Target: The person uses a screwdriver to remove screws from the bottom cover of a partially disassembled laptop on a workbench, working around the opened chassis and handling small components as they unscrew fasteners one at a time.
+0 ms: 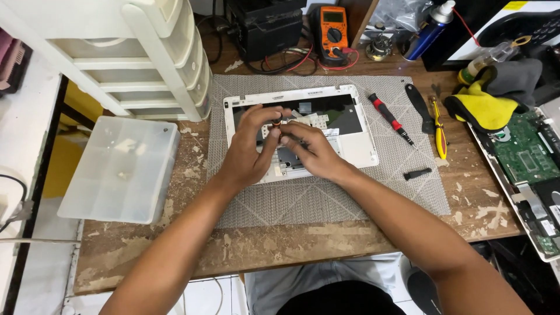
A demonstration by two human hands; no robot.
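Your left hand (248,149) and right hand (312,153) pinch a small dark part (277,123) between closed fingertips, above the opened white laptop shell (359,137) on the grey mat (326,198). The shell looks stripped; its green board (522,149) lies apart, screwdrivers (389,116) idle.

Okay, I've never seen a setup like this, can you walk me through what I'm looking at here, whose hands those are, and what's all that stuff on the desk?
This is one picture from a camera worn on a person's head, looking down at their own two bare hands over a worn wooden desk. The left hand and right hand meet over an opened white laptop case on a grey mat, pinching a small dark part too small to identify. Right of the case lie a red-and-black screwdriver and a yellow-handled screwdriver. Behind stands an orange multimeter; at left, a clear plastic box; at far right, a green circuit board.
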